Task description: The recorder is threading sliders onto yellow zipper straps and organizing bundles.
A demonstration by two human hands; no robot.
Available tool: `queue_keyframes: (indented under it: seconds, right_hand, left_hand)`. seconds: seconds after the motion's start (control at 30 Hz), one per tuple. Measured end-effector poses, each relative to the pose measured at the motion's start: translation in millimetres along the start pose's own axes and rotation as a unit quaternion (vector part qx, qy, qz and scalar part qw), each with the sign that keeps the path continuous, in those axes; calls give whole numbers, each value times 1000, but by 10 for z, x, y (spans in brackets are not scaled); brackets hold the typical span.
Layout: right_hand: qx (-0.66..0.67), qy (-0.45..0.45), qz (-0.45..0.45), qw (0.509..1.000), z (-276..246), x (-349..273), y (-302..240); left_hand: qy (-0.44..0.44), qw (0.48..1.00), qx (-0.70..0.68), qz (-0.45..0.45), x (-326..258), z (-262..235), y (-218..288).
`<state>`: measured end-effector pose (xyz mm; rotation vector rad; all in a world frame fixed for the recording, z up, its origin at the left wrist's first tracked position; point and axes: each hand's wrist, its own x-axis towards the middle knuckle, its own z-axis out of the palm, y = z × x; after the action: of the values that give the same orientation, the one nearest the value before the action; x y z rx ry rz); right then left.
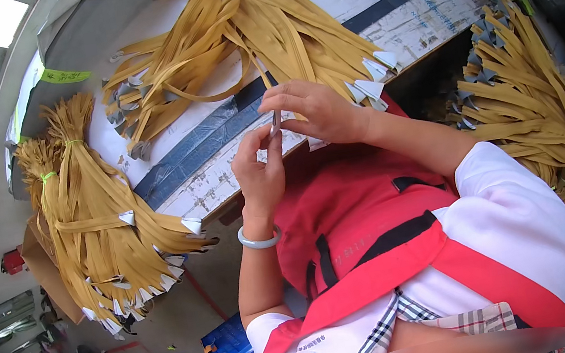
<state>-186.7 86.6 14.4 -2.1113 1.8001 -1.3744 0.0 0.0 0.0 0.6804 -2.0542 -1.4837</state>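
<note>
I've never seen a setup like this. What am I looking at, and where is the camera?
There's no machine here, just a person working bare-handed. The single picture comes from a wide camera worn on the head, looking down, so straight edges bend toward the rim. On the worn white table, marked with dark bands, lies a bundle of tan strips, some with white or grey ends. Similar bundles show at the left and right. The left hand and right hand meet, fingers pinching a small greyish piece; what exactly it is, I can't tell.
</note>
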Motion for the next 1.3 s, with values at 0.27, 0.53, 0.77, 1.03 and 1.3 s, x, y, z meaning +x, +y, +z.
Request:
queue_keyframes:
  seconds: [0.27, 0.53, 0.77, 1.03, 1.3]
  right_hand:
    - [49, 20, 49, 997, 87, 12, -41]
    - [84, -11, -1, 996, 29, 76, -93]
    - [142, -45, 71, 986, -6, 108, -171]
    - [322, -219, 122, 913, -227, 396, 109]
    - [428, -281, 193, 837, -222, 480, 300]
  left_hand:
    - [118, 942, -313, 0, 54, 292, 64]
    - [162, 956, -219, 109, 144, 176, 67]
    - [129, 965, -199, 116, 130, 134, 16]
    - [-24, 972, -232, -1, 249, -194, 66]
    - [-92, 954, -271, -87, 378, -267, 111]
